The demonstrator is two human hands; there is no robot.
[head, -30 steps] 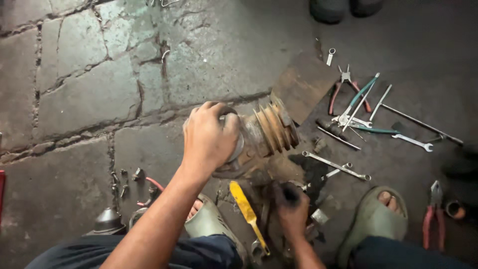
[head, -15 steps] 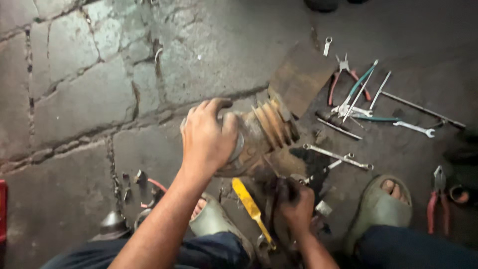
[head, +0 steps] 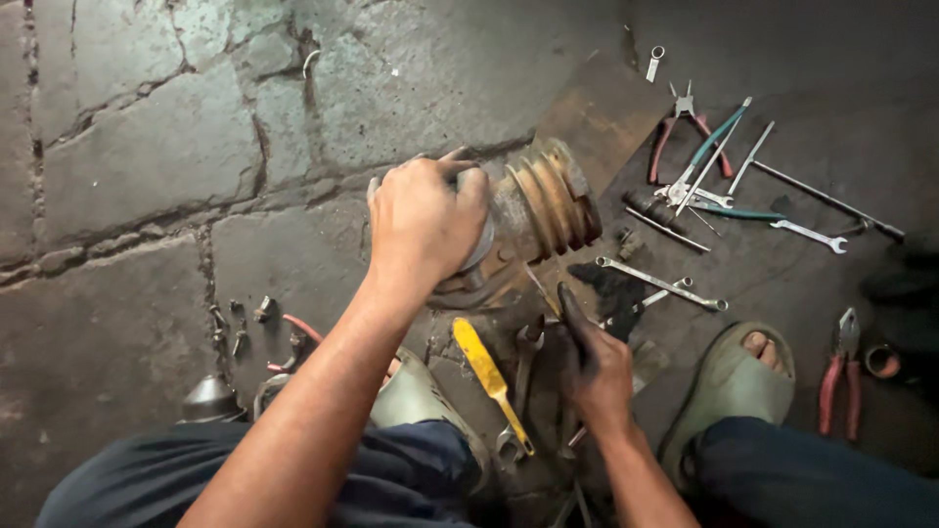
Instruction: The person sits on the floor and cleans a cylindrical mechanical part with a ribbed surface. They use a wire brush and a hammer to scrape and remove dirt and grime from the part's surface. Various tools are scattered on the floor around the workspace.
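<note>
Stone floor (head: 147, 156) fills the left half, cracked into big slabs. At about 8 o'clock lie a few small bolts (head: 235, 323) and one grey metal cone (head: 208, 398). Two grey-green sandals show: one (head: 421, 396) under the left forearm, one (head: 729, 386) at 4 o'clock with toes out.

Left hand (head: 425, 220) is at the centre, fingers closed around the end of one rusty pulley part (head: 538, 220), which lies on its side on the floor and has three grooves. Right hand (head: 592, 362) is low at 5 o'clock, dirty with black grease, fingers together and pressed down on the tools there; I cannot tell if it grips any of them. Just left of it lies one yellow-handled screwdriver (head: 489, 376).

At 2 o'clock is one pile of wrenches and rods (head: 724, 186), with one pair of red pliers (head: 680, 122) at the top. One long wrench (head: 660, 284) lies below the pile. A second pair of red pliers (head: 841, 376) lies at 4 o'clock, at the far right.
</note>
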